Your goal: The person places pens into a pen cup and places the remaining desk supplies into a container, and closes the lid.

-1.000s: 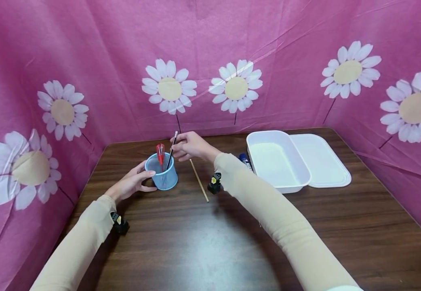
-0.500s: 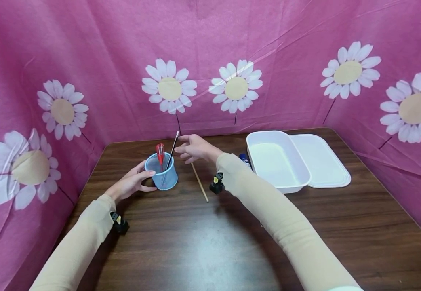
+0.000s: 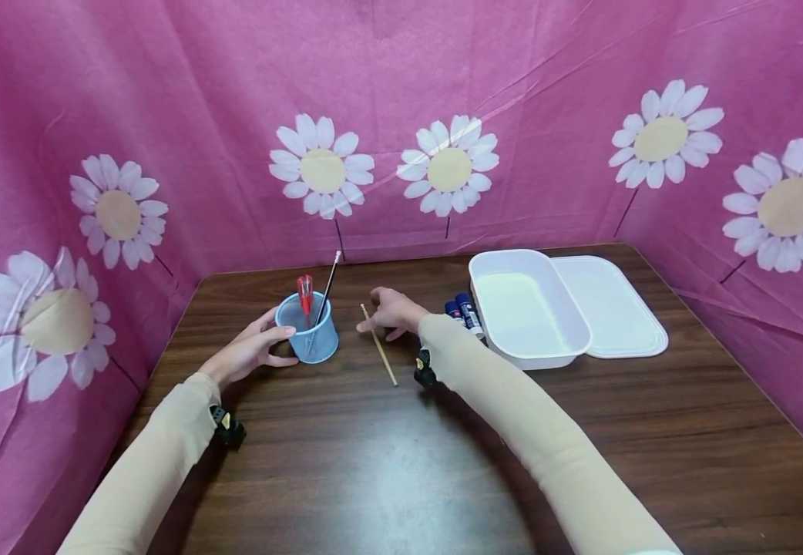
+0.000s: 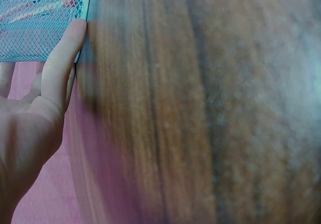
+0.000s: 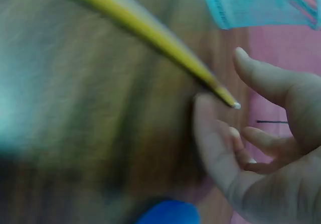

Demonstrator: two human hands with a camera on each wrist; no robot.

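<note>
My left hand [image 3: 252,351] holds the light blue mesh pen cup [image 3: 320,343], thumb on its near side and fingers behind. In the left wrist view the thumb lies against the mesh cup [image 4: 35,38]. A red pen [image 3: 305,293] and a dark pencil [image 3: 330,281] lean inside it. Just right of the cup, a yellow pencil [image 3: 385,361] lies on the brown table. Over its far end hovers my right hand [image 3: 398,312]. The right wrist view has the thumb and fingers spread around the white-tipped end of the yellow pencil [image 5: 150,35], not closed on it.
Two blue-capped glue sticks [image 3: 469,316] lie right of my right hand, against a white plastic box [image 3: 533,316]. Its white lid [image 3: 623,316] lies beside it, partly behind the box. A pink flowered cloth [image 3: 388,62] hangs around the table's far side and ends.
My right hand has let go of the dark pencil, which now leans in the cup, and has moved down and right to the yellow pencil. The left hand stays on the cup.
</note>
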